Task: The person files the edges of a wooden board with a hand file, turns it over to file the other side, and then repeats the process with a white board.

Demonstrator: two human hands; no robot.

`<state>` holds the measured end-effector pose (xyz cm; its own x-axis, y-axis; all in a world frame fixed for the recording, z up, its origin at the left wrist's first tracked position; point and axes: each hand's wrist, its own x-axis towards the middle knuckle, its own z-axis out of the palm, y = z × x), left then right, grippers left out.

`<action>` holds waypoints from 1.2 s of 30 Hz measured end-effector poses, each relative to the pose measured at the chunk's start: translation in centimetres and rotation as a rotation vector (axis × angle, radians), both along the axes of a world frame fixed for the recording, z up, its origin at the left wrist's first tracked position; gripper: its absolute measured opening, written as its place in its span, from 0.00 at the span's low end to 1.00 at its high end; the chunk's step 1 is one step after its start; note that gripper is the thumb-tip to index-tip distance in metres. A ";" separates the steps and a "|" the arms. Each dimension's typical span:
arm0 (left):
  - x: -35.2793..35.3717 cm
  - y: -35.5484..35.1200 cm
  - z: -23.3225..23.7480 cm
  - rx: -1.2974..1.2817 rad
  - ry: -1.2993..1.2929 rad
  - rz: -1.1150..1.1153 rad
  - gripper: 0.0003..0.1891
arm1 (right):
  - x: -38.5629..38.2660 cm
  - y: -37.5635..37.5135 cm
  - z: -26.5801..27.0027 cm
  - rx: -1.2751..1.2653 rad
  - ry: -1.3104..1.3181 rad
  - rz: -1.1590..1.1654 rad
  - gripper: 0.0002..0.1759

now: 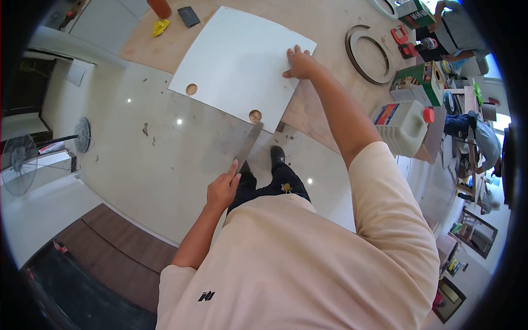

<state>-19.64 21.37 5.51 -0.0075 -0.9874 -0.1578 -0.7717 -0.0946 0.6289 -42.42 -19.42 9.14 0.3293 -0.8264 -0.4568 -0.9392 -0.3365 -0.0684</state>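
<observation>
A white panel [236, 60] lies on the wooden worktable [324, 104], its near edge jutting past the table. Two round cup holes [191, 89] are bored near that edge. My left hand [223, 190] is closed on the near end of a long flat metal file [248, 144]. The file's far end meets the panel's edge beside the right-hand hole [255, 115]; whether it touches is hard to see. Spread on the panel's right part, my right hand [301, 62] is open, fingers apart.
Right of the panel are rolls of edge banding [367, 55], a plastic jug [404, 129], a green box [421, 82] and a red drill [408, 50]. Yellow crumpled material [160, 27] sits at the far left. Fans [21, 159] stand left; other people [467, 25] are at right.
</observation>
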 end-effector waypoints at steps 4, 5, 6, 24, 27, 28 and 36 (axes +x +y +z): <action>-4.3 -6.0 0.1 0.030 -0.049 -0.021 0.27 | 0.6 -0.5 0.3 0.052 0.040 -0.016 0.59; -5.2 -7.7 0.5 0.003 -0.041 -0.025 0.26 | 0.7 -0.4 0.6 0.056 0.038 -0.021 0.59; -6.0 -9.3 0.8 -0.028 -0.034 -0.029 0.26 | 0.7 -0.2 0.6 0.062 0.029 -0.021 0.59; -3.7 -3.6 0.5 -0.031 0.003 0.092 0.26 | 0.5 -0.2 1.2 0.004 0.012 0.017 0.57; -3.1 -2.3 0.0 -0.039 0.042 0.132 0.24 | 0.4 -0.2 0.4 -0.006 0.002 -0.010 0.57; -3.2 -2.9 -0.2 -0.052 0.043 0.132 0.23 | 0.5 -0.2 0.5 -0.003 0.010 -0.013 0.57; -4.2 -6.2 1.2 0.008 -0.015 0.109 0.24 | 0.3 -0.3 0.8 -0.017 0.013 0.036 0.56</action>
<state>-23.83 15.13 6.75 0.1026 -0.9809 -0.1650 -0.7659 -0.1838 0.6161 -42.08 -19.72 9.91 0.3528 -0.8220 -0.4471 -0.9274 -0.3707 -0.0501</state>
